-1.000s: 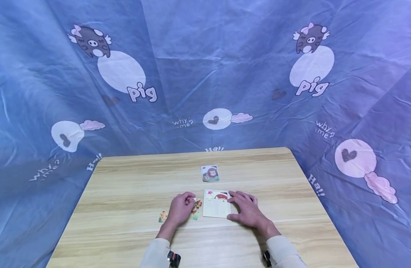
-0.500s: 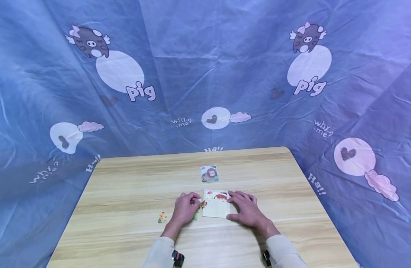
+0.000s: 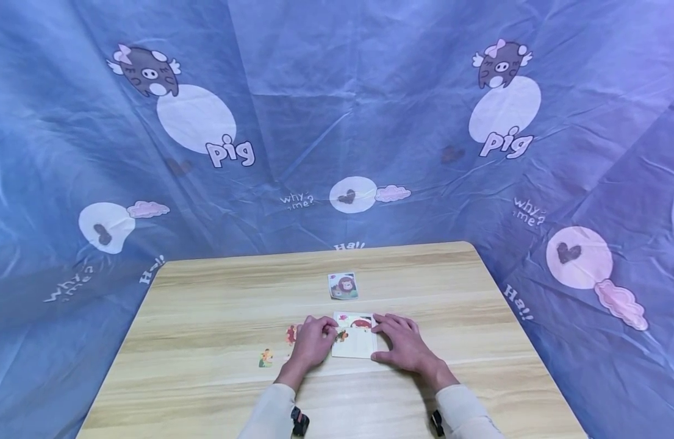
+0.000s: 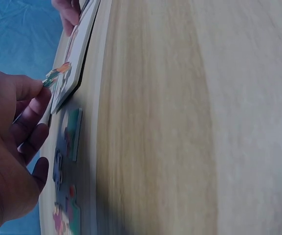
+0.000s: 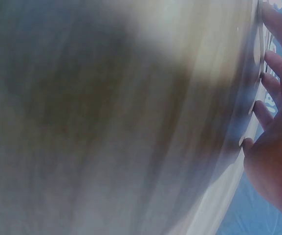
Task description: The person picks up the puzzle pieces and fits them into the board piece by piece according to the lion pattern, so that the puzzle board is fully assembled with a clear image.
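Puzzle piece (image 3: pixel 343 336), pinched in my left hand (image 3: pixel 313 341), has just come over the board (image 3: pixel 354 350) at nine o'clock; my right hand (image 3: pixel 405 343), spread, rests at three. Placing seems underway.

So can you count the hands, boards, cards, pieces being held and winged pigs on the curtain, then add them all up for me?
Hands: 2 (left hand, right hand)
Board: 1
Card: 1
Held piece: 1
Pigs on the curtain: 2
Total: 7
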{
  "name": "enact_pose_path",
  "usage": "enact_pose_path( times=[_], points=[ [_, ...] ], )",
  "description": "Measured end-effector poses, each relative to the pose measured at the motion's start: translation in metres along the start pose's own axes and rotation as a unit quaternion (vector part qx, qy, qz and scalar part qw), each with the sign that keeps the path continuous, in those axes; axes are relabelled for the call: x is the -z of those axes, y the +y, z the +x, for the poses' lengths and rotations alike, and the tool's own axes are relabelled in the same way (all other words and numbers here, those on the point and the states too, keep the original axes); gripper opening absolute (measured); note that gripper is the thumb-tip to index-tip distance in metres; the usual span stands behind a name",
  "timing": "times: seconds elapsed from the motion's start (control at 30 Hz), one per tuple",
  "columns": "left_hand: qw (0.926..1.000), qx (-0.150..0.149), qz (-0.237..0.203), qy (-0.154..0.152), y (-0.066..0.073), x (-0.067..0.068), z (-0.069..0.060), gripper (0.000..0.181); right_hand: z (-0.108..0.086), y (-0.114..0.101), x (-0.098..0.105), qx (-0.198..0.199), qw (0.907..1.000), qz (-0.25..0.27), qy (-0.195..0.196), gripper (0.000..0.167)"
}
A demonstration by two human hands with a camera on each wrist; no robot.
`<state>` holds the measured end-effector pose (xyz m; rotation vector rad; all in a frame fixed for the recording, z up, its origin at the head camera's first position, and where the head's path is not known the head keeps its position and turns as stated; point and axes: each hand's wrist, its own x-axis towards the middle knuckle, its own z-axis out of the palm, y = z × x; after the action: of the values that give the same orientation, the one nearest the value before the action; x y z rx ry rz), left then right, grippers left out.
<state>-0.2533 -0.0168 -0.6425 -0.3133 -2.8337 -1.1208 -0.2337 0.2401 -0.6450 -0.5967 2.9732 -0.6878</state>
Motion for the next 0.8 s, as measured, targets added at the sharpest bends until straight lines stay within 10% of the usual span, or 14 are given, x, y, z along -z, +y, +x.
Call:
enact_pose_path(
  times=[0.8],
  points=[
    [0.9969, -0.007, 0.078, -0.009, 0.0009, -0.0036, -0.0033, 0.023, 0.0003, -0.0019, 0.0007, -0.005, 0.9999, -0.008, -0.004, 0.059]
  ],
)
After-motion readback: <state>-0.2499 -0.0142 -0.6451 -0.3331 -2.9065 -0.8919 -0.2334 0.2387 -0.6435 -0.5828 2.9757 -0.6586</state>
